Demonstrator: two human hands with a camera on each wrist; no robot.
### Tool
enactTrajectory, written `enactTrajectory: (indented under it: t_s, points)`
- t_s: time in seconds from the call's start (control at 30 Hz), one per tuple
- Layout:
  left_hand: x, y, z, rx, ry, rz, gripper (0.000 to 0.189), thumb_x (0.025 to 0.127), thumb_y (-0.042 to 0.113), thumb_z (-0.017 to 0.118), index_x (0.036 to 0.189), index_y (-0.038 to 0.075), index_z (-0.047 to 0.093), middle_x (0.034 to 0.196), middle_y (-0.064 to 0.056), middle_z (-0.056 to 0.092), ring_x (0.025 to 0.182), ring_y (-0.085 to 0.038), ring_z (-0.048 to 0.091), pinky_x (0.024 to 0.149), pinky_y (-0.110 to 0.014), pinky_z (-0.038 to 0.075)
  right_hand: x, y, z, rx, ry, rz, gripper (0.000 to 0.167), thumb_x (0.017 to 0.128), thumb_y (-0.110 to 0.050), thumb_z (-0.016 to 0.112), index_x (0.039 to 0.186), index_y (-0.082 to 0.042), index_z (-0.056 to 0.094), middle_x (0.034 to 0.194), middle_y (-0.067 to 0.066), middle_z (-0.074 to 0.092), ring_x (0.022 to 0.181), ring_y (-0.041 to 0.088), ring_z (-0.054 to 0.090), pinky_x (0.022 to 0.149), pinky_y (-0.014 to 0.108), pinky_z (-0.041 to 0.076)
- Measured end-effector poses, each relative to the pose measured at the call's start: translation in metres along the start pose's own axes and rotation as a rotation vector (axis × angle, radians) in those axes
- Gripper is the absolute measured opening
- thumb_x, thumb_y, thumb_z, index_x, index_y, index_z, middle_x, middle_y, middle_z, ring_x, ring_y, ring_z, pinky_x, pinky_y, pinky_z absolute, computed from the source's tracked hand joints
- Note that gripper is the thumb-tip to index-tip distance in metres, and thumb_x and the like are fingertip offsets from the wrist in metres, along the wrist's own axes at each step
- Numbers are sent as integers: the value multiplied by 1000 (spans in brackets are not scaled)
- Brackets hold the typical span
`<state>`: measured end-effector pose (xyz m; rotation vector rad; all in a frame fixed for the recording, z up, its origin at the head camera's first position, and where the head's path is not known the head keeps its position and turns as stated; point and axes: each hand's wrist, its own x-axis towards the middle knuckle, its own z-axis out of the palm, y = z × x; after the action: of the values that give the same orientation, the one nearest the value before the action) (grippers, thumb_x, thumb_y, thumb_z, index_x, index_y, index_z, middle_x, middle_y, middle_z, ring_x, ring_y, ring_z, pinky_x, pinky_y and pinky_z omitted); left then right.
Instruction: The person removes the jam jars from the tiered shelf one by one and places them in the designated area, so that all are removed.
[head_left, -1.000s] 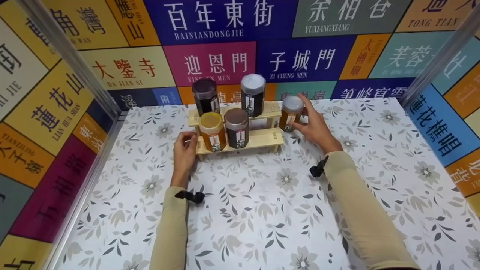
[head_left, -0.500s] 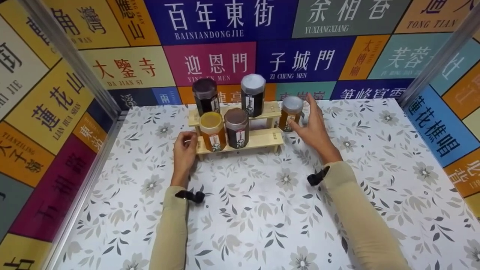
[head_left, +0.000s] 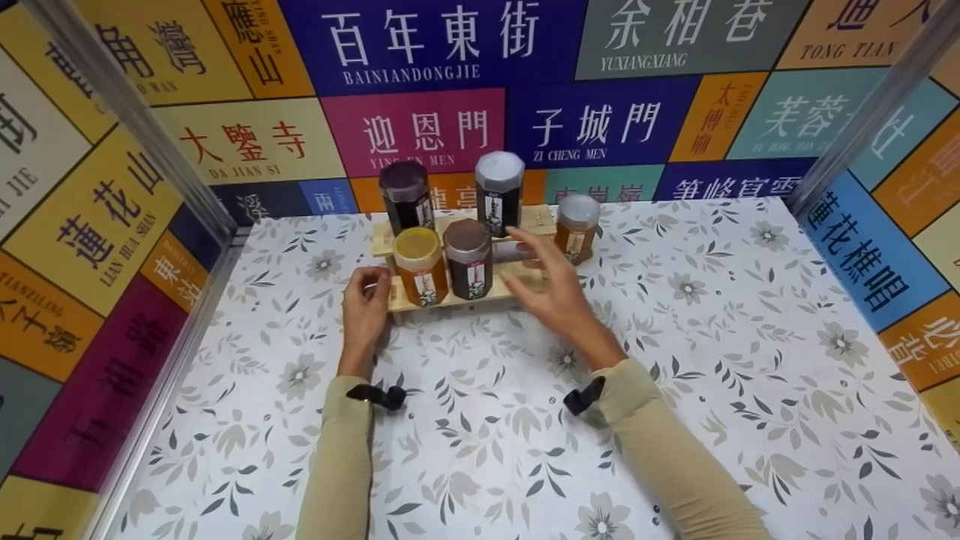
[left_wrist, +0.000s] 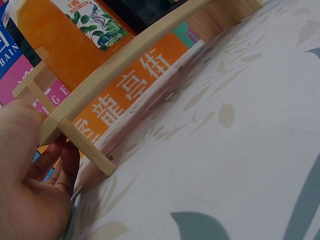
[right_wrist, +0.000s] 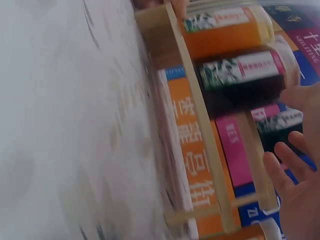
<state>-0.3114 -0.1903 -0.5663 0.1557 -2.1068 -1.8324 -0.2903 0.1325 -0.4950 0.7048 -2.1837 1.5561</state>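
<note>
A two-tier wooden stand bears honey-type jars. On its lower tier are an amber jar with a yellow lid and a dark jar with a brown lid. A purple-lidded dark jar and a white-lidded dark jar occupy the upper tier. My left hand grips the stand's left end, thumb at the shelf end and fingers beneath in the left wrist view. My right hand, fingers apart and holding nothing, is over the lower tier's right part, beside the brown-lidded jar.
Another amber jar with a pale translucent lid stands on the table just right of the stand. A floral white cloth covers the table. Panels with coloured lettering wall in the back and both sides.
My right hand has let go of the pale-lidded amber jar and moved left, in front of the stand's right part. My left hand stays on the stand's end.
</note>
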Motion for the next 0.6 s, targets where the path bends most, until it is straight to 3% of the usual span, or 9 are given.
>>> enactTrajectory:
  t_s: [0.1, 0.3, 0.6]
  points:
    - [0, 1, 0, 2, 0, -3, 20, 109, 9, 61, 122, -5, 66, 126, -25, 66, 114, -32, 65, 86, -17, 50, -1, -12, 17, 53, -5, 10, 74, 92, -3, 85, 159, -14, 53, 155, 15, 57, 133, 41, 62, 103, 61, 59]
    - [0, 1, -1, 14, -2, 8, 16, 110, 10, 61, 119, -2, 66, 123, -20, 67, 112, -26, 65, 90, -22, 53, 5, -36, 39, 69, -6, 45, 82, 89, -2, 88, 161, -8, 49, 156, 18, 54, 137, 38, 58, 106, 65, 56]
    - [-1, 2, -2, 10, -13, -4, 18, 110, 10, 60, 120, -4, 65, 124, -22, 67, 114, -28, 65, 92, -23, 54, 7, -3, 56, 41, 5, 73, 88, 86, -14, 94, 161, -23, 48, 153, 9, 58, 129, 28, 63, 101, 51, 62]
